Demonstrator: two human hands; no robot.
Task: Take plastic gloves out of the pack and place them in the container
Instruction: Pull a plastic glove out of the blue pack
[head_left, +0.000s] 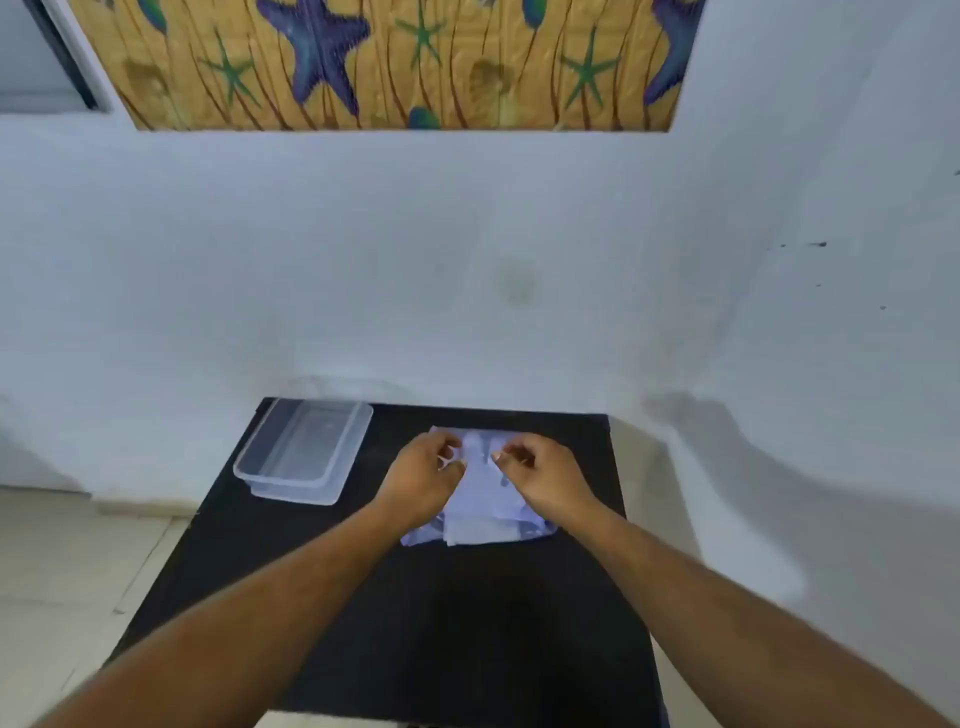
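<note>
While each hand pinches the crinkly clear pack, the rectangular container sits empty.

Container left of pack on table.

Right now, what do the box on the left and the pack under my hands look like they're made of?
Container: seems clear rigid plastic, glossy; the black table shows through its walls. Pack of gloves: looks like thin, soft, translucent plastic film, whitish-blue, wrinkled and folded where the left hand and right hand pinch it.
</note>
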